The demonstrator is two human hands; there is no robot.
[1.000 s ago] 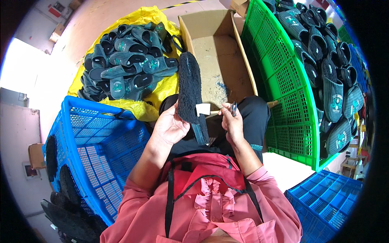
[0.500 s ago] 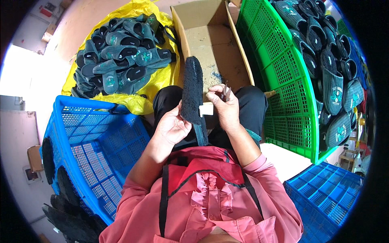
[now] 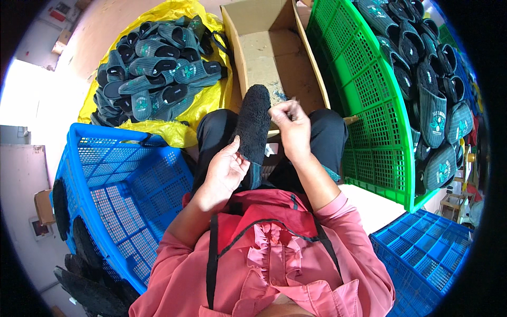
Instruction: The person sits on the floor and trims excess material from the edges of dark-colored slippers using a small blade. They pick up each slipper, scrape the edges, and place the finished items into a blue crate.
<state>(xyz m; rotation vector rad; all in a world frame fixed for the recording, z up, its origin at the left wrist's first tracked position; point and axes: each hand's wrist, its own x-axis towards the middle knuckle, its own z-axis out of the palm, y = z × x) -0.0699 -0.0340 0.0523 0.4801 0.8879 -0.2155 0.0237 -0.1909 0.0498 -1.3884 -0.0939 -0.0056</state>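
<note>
A dark slipper [image 3: 254,119] with a black fuzzy footbed is held up in front of my lap. My left hand [image 3: 226,170] is closed round its near end, thumb on the fuzzy face. Below the fingers shows its dark ribbed upper [image 3: 255,174]. A small white tag [image 3: 271,149] peeks out at the slipper's right side. My right hand [image 3: 292,122] is closed beside the far right edge of the slipper. It grips small metal thread snips, which are smeared by motion now and clearer in the earlier frame.
A cardboard box [image 3: 241,58] with thread scraps stands ahead. Left of it, slippers [image 3: 153,66] are heaped on a yellow sack [image 3: 208,100]. A blue crate [image 3: 124,198] is at my left; a green crate [image 3: 369,105] with slippers and another blue crate [image 3: 422,248] are at my right.
The slipper has turned so its fuzzy footbed faces me more, and its tip has moved slightly right and nearer. My right hand has curled in and is blurred; the white tag shows less.
</note>
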